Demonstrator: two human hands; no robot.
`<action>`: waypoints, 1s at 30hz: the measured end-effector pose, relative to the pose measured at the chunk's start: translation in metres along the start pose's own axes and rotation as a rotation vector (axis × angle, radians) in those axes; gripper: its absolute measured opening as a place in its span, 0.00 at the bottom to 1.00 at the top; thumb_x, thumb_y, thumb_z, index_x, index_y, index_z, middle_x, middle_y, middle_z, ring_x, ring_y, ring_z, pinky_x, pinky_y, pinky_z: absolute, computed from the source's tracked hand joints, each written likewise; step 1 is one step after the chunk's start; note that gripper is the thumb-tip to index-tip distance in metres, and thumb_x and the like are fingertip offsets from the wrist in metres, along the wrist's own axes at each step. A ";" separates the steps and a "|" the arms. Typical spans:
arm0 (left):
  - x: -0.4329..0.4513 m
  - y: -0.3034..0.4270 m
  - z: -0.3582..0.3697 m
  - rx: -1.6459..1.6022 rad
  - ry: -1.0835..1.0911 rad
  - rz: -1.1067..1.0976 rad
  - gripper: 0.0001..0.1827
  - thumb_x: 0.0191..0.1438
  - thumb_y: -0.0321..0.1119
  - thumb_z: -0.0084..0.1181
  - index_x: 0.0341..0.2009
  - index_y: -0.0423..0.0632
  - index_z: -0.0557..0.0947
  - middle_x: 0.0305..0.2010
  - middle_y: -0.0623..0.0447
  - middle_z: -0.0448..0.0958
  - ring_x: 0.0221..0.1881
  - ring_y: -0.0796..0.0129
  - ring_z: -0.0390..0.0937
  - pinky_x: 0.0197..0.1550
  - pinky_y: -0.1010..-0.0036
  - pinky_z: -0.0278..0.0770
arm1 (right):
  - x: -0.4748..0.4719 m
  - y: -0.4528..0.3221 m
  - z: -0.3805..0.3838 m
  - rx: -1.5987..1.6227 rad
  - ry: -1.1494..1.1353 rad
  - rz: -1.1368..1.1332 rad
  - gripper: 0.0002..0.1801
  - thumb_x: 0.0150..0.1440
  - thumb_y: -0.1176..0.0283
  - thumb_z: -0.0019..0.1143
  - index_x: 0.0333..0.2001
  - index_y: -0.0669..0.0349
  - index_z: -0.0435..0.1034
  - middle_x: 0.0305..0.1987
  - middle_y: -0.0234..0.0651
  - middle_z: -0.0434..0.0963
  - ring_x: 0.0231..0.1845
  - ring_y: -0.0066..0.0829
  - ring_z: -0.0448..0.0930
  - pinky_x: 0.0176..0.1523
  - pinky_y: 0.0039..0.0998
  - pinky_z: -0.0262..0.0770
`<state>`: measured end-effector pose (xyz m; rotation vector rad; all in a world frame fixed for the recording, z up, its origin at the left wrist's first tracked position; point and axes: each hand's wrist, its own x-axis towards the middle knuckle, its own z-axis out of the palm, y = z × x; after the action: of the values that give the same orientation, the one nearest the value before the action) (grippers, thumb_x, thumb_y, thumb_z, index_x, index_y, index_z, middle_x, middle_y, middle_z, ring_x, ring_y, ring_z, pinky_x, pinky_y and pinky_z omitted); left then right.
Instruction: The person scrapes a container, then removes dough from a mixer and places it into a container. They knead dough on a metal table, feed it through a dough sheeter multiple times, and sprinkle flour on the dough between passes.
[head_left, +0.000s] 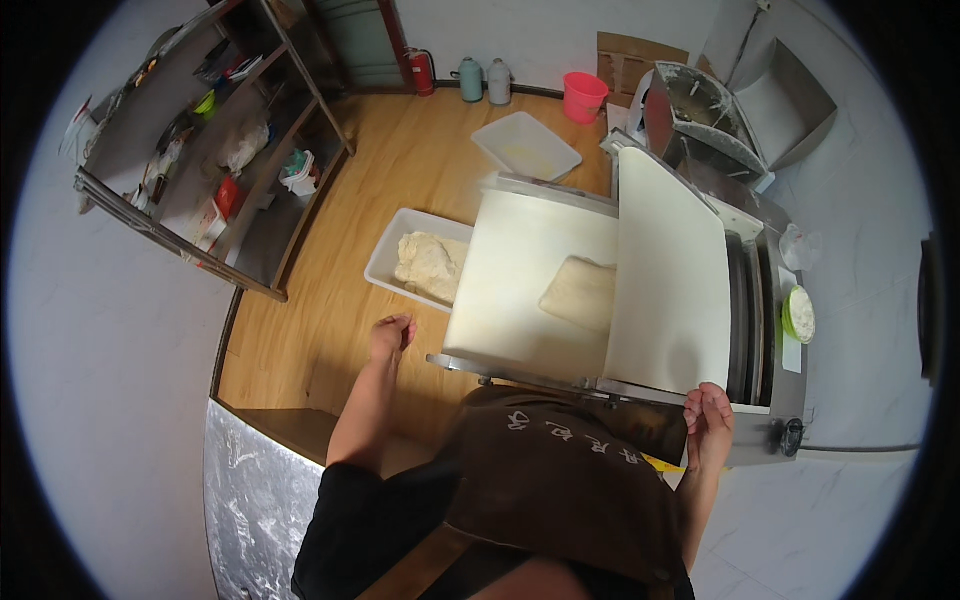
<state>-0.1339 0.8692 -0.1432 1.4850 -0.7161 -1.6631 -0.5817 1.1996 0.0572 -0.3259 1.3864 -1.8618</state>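
Note:
Before me stands a dough sheeter with a white conveyor belt (525, 292) and a raised white upper belt (667, 285). A flat piece of dough (577, 292) lies on the lower belt, its right end hidden under the upper one. My left hand (393, 334) hangs in the air left of the machine, near a white plastic tub (381, 262) that holds a large lump of dough (427, 259). Its fingers are loosely curled, and whether they pinch anything is unclear. My right hand (708, 412) is at the near edge of the upper belt, fingers bent; contact is unclear.
Right of the rollers (750, 322) sits a green bowl of flour (799, 313). Another white tub (525, 142), a pink bucket (585, 97) and a fire extinguisher (421, 73) stand on the floor beyond. A shelf rack (300, 127) is at left, a metal-topped table (259, 495) at lower left.

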 end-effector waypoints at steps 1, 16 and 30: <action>0.008 0.007 0.007 -0.078 -0.020 -0.006 0.05 0.58 0.28 0.52 0.31 0.42 0.78 0.24 0.52 0.77 0.21 0.74 0.73 0.23 0.82 0.70 | -0.002 0.001 -0.004 -0.002 0.006 -0.011 0.08 0.61 0.75 0.47 0.42 0.64 0.71 0.33 0.36 0.78 0.31 0.22 0.78 0.33 0.19 0.72; 0.019 -0.061 -0.013 -0.160 -0.133 -0.111 0.07 0.58 0.29 0.48 0.27 0.44 0.74 0.19 0.54 0.71 0.18 0.70 0.68 0.18 0.79 0.66 | -0.025 -0.014 -0.022 -0.061 0.249 0.003 0.10 0.60 0.76 0.46 0.44 0.65 0.71 0.33 0.37 0.78 0.32 0.25 0.79 0.36 0.22 0.75; -0.243 0.076 0.358 0.170 -1.320 0.039 0.18 0.63 0.38 0.44 0.51 0.38 0.72 0.48 0.48 0.74 0.50 0.65 0.72 0.57 0.69 0.68 | -0.056 -0.072 -0.129 -0.092 0.555 -0.347 0.11 0.64 0.65 0.46 0.36 0.61 0.72 0.27 0.28 0.76 0.28 0.17 0.73 0.34 0.18 0.68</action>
<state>-0.4690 1.0014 0.1090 0.2502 -1.5443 -2.4916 -0.6538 1.3364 0.0867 -0.0959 1.8828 -2.2877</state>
